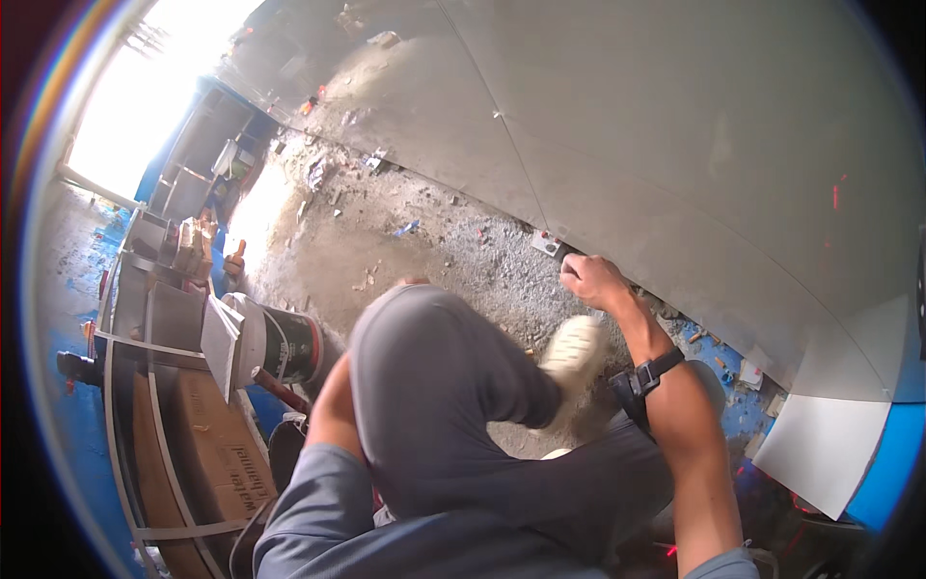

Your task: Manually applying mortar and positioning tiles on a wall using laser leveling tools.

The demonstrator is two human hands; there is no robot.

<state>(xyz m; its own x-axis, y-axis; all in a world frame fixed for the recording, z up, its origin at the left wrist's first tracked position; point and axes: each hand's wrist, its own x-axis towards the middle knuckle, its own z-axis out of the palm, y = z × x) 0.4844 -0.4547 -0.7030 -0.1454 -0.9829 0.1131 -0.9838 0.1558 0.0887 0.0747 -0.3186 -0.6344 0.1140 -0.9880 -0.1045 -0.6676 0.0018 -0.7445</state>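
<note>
My right hand is at the lower edge of a large grey panel that slopes up ahead of me. Its fingers are curled closed; what they hold, if anything, does not show. Just left of its fingertips, a small light-grey piece with dark spots sits at the panel's edge, below a thin seam. My left forearm goes behind my raised knee. Only a sliver of my left hand shows above the knee, its fingers hidden. A black strap with a small device is round my right wrist.
Rubble and scraps cover the rough floor. To my left stand a dark bucket with a white rim, a metal-framed rack and a cardboard box. A white sheet leans at the right. My shoe is near the panel.
</note>
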